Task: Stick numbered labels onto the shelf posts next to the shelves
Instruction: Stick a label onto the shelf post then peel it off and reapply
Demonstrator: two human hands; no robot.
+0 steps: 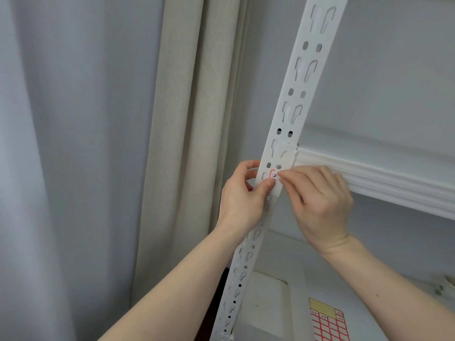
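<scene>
Both hands, left hand (242, 190) and right hand (317, 200), pinch the flimsy red-bordered numbered label (273, 177) by its edges against the white shelf post (290, 112), beside the shelf's front edge (374, 178).

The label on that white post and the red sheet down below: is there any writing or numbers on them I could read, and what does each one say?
Label on the shelf post, held by left hand and right hand: a handwritten mark, perhaps "2", mostly covered by fingers; not surely readable.
Label sheet on the lower shelf: small handwritten marks in the top cells, too small to read.
No other text visible.
</scene>
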